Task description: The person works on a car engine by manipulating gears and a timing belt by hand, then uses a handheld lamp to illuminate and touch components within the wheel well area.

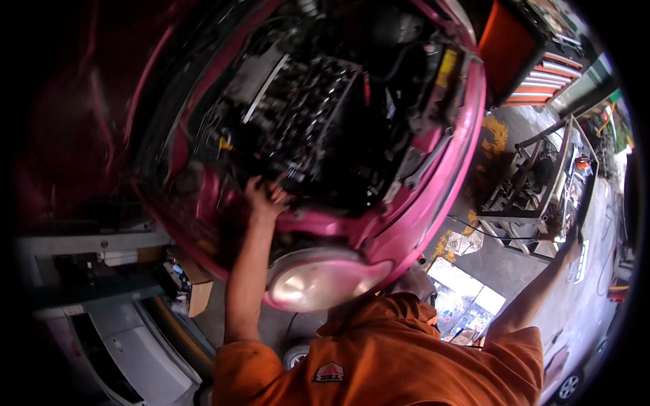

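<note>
Reference point: the engine (315, 111), exposed inside the pink car's front bay. Its long axis runs obliquely, from a near end close to the person to a far end that lies ahead and to the right. A dark toothed part (288, 169) sits at the near end.

Left hand (265, 196): positioned just short of the engine's near end, on its left side. From these fingers, the toothed part lies ahead and slightly right. The fingers are bent and partly spread; contact, or a small item between them, cannot be confirmed.

Right hand (574, 249): well to the right of the engine, beside the metal stand (511, 216). Blur hides its fingers; neither their spread nor any grip can be determined.

The left hand is therefore the nearer one. The headlight (325, 281) lies on the person's side of the engine.
</note>
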{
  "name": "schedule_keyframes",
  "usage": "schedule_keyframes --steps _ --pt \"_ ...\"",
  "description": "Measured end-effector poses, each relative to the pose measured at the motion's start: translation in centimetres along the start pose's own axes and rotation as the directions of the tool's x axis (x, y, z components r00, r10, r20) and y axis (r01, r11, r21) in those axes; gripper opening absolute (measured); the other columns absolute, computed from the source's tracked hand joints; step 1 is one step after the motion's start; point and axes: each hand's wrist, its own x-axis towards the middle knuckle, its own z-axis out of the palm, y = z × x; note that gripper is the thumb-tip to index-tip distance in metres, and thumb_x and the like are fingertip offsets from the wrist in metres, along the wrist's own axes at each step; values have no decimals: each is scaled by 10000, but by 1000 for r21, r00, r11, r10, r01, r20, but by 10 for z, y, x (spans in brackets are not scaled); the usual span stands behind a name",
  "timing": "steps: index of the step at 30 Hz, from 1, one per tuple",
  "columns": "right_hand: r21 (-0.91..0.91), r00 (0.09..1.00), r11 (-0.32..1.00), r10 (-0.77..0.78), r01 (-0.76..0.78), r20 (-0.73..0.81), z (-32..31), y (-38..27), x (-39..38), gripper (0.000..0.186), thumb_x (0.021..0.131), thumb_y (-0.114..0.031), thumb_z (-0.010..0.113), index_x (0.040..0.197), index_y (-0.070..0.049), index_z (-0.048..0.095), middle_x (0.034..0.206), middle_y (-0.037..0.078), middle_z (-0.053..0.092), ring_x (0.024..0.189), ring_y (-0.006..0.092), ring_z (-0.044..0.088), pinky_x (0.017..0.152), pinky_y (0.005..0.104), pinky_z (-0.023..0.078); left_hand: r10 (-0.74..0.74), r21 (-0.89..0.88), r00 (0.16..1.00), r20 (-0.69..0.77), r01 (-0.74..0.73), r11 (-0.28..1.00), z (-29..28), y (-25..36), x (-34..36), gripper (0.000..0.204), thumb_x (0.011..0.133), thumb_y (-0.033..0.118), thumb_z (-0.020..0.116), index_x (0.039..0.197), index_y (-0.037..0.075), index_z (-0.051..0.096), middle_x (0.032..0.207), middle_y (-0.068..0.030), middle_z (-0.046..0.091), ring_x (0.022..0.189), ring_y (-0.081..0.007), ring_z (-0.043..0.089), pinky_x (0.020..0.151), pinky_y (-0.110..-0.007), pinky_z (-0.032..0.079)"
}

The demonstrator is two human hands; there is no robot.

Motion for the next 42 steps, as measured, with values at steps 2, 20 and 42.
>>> schedule_keyframes --steps 2,20,42 --pt "694 988 704 75 -151 139 91 -208 -92 251 912 -249 644 1071 -62 697 919 108 711 687 177 677 567 289 539 72 36 992 -103 -68 997 3 30 -39 465 787 446 565 566 40 519 547 -82 486 428 -189 400 429 -284 337" --pt "489 -37 656 -576 575 817 197 -811 -436 237 747 -213 645 927 -87 732 879 191 699 841 381 676 734 465 546 -128 -194 982 -138 99 976 -3 6 -19 418 807 367 539 489 98 503 469 -41 462 374 -200 413 383 -316 310" --pt "573 175 737 -550 -359 817 198 -802 -466 305 719 -57 765 995 51 692 781 94 710 746 83 633 694 281 536 -134 -211 971 -197 91 973 3 1 -30 245 865 265 571 918 42 658 820 -39 654 422 -144 466 355 -248 303"
